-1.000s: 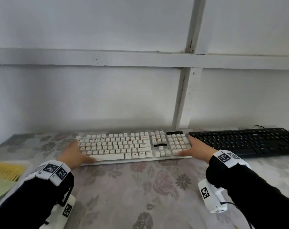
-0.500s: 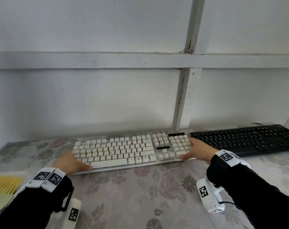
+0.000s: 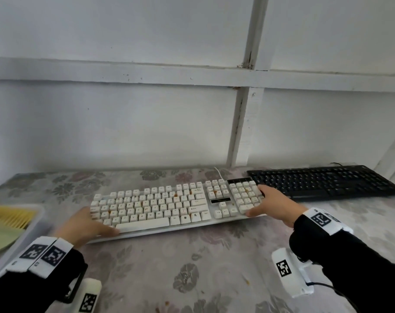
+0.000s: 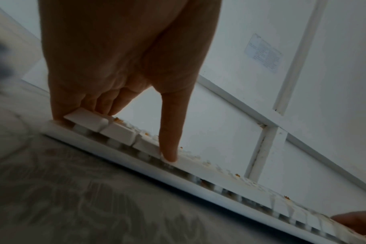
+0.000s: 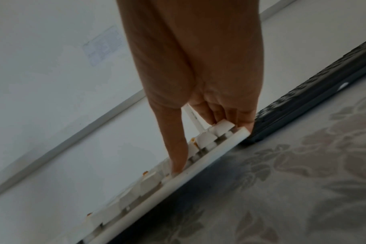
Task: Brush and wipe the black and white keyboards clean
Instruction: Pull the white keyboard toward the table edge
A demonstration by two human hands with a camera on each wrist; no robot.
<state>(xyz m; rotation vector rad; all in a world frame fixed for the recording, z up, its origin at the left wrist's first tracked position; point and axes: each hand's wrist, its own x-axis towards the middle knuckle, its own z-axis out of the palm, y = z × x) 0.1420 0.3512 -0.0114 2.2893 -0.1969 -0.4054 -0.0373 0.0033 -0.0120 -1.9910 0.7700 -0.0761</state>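
White keyboard (image 3: pixel 169 206): flat on the flowered tablecloth (image 3: pixel 192 267), near the table's middle, skewed with the left end nearer; orange crumbs scattered over the keys
Black keyboard (image 3: pixel 323 181): to the right at the back, its left end just beside the white one's right end, untouched
Left hand (image 3: pixel 83 224): clasped on the white keyboard's left end, fingers over the edge keys, thumb on the front rim by the space bar
Right hand (image 3: pixel 273 204): clasped on the right end by the number pad, thumb (image 5: pixel 178 156) on the front rim, fingers on the outer edge
Weight: probably light, a thin plastic slab
Stiffness: rigid enough to carry by both ends without sagging, by the look
Fragile parts: keycaps raised and likely to pop off or press down; safer to hold the frame
Slip: smooth plastic, cloth beneath may bunch if dragged
Cable (image 3: pixel 218 171): white, trailing from the back edge, could snag
Brush: yellow bristles (image 3: pixel 9 216) in a tray (image 3: pixel 33 224) at far left, not in hand
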